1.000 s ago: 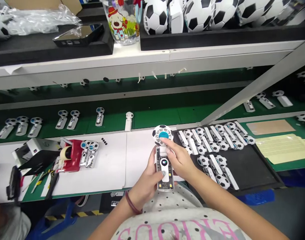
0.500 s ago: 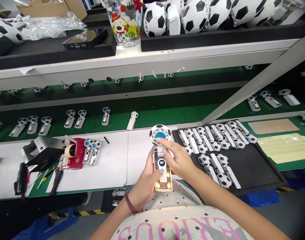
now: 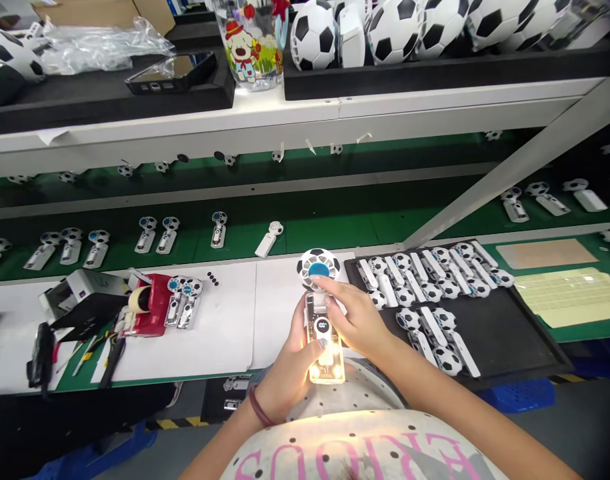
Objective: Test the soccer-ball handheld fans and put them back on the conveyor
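The handheld fan is held at centre. Its body is grasped by the left hand; its neck is gripped by the right hand, one finger at the blue disc. A black tray, part-filled with fans, is placed at three o'clock. A red tape dispenser is sited at nine. Between one and two, the green shelf is partly hidden by a slanted post.

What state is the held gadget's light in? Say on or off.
On: the gadget glows yellow below its lit display.
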The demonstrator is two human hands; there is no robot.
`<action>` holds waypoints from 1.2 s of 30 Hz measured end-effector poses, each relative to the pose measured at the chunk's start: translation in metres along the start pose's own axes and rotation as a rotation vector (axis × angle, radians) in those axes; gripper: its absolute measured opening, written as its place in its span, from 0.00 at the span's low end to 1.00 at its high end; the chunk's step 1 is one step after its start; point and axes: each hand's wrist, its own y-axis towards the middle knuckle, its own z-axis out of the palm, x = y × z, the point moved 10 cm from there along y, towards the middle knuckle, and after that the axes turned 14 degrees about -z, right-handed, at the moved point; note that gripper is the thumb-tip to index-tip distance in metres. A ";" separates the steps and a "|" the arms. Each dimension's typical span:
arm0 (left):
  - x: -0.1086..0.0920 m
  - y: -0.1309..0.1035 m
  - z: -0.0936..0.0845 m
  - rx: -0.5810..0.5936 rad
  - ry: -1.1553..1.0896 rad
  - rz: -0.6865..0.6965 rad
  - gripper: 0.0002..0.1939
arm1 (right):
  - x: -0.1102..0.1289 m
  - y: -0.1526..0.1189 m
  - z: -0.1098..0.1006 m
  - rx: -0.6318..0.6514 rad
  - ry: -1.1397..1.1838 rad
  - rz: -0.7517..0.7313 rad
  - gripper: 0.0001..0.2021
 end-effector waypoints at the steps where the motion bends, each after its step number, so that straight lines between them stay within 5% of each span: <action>1: 0.000 0.000 0.000 0.000 -0.002 0.003 0.32 | 0.000 0.000 0.000 0.001 -0.001 0.000 0.19; 17: 0.000 0.006 -0.003 0.034 -0.030 -0.005 0.42 | -0.012 -0.001 0.008 0.057 0.071 0.104 0.20; 23: 0.000 0.010 -0.007 0.072 -0.035 0.025 0.44 | -0.050 -0.028 0.026 -0.129 0.595 0.569 0.39; 28: -0.001 0.011 -0.008 0.085 -0.019 0.014 0.47 | -0.046 -0.035 0.060 0.025 1.069 0.794 0.20; 36: 0.004 0.017 -0.002 0.076 0.106 -0.107 0.52 | -0.045 -0.039 0.071 0.128 1.260 0.919 0.18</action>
